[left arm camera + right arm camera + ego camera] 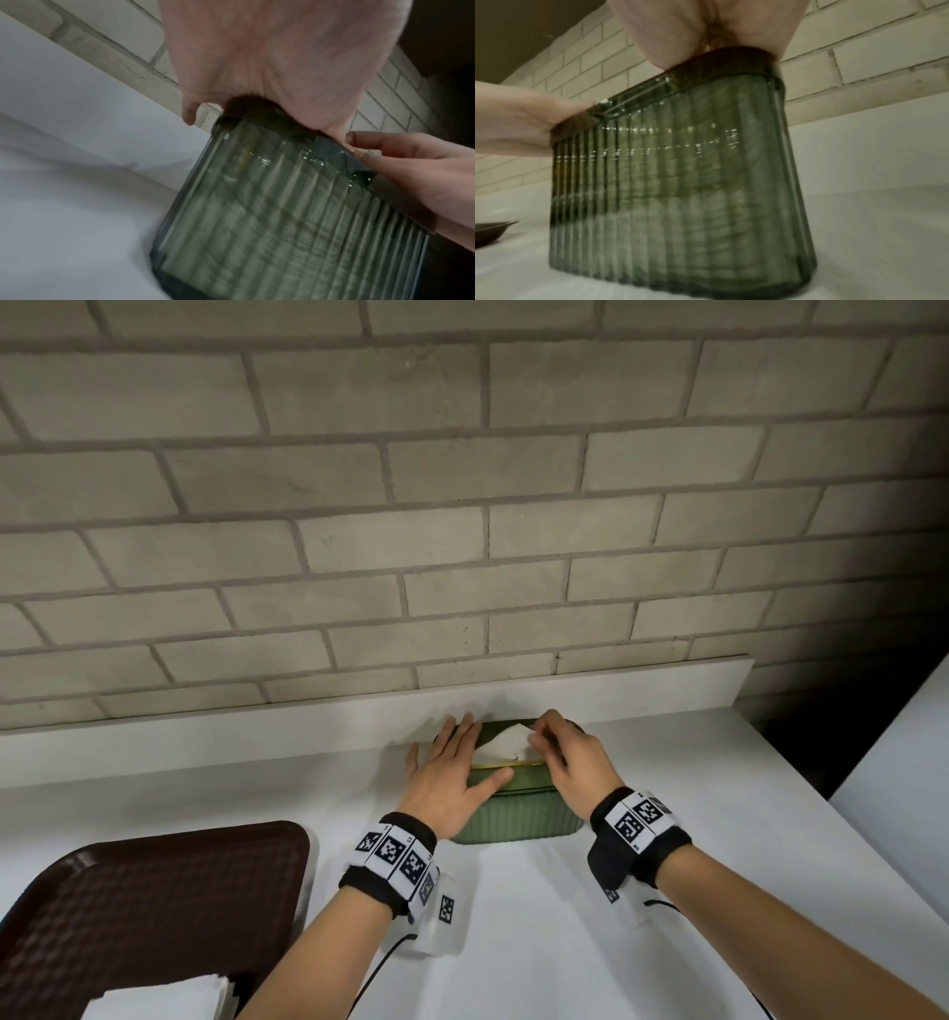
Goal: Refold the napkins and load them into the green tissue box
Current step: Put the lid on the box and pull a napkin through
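Observation:
The green ribbed tissue box (513, 821) stands on the white counter close to the brick wall. A white napkin (506, 743) sticks up out of the slot in its lid. My left hand (452, 762) lies flat on the left half of the lid with straight fingers. My right hand (557, 752) pinches the napkin's right corner between thumb and fingertips. Both wrist views show the box's ribbed wall (282, 223) (680, 192) from below, with stacked napkins faintly visible through it. A stack of white napkins (164, 999) lies on the brown tray.
The brown tray (144, 891) sits at the front left of the white counter (667, 814). A low white ledge (257, 726) runs along the brick wall behind the box. The counter ends at the right, with a dark gap beyond it.

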Tool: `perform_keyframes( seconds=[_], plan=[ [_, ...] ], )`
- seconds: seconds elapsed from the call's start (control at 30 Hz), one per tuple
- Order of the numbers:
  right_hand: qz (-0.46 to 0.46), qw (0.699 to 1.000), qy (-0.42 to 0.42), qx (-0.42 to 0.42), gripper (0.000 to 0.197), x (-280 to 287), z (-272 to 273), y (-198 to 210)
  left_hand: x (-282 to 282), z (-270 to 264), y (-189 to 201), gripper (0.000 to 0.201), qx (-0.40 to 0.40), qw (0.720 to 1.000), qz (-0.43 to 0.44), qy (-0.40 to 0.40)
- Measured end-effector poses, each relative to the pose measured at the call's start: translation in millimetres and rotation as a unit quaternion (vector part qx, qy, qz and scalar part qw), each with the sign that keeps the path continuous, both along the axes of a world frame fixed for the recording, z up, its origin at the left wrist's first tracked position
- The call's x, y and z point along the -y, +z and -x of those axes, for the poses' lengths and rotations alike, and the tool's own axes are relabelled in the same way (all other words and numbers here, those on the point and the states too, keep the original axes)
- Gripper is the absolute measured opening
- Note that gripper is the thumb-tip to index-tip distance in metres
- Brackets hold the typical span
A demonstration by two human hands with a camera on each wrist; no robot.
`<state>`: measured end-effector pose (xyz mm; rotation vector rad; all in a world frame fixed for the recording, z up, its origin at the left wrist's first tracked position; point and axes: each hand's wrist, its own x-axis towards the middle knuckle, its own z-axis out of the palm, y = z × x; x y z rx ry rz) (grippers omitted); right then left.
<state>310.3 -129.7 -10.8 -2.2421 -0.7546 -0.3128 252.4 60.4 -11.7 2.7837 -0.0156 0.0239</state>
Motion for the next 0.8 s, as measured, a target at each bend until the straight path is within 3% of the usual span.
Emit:
perform_keyframes(
  seconds=[0.17, 0.23, 0.37, 0.43, 0.53, 0.8],
  plan=[
    [-0.071, 0.996, 0.005, -0.057, 0.005, 5, 2, 5, 0, -1, 0, 0.08, 0.008, 1.0, 0.015, 0.004],
    [-0.039, 0.997, 0.006, -0.064, 0.027, 8, 4, 3, 0, -1, 0, 0.081, 0.013, 1.0, 0.028, -0.003],
    [0.132, 0.989, -0.055, -0.039, 0.095, 14, 4, -12, -4, -4, -6, 0.091, 0.03, 0.996, 0.083, 0.011],
    [0.144, 0.987, -0.055, -0.042, 0.11, 15, 4, -16, -5, -4, -9, 0.098, 0.045, 0.991, 0.125, 0.02],
    [0.164, 0.984, -0.061, -0.038, 0.119, 14, 5, -19, -3, -2, -14, 0.102, 0.061, 0.984, 0.169, 0.016],
    [0.168, 0.983, -0.068, -0.038, 0.122, 11, 4, -13, -5, -7, -17, 0.095, 0.076, 0.982, 0.172, 0.013]
  ],
)
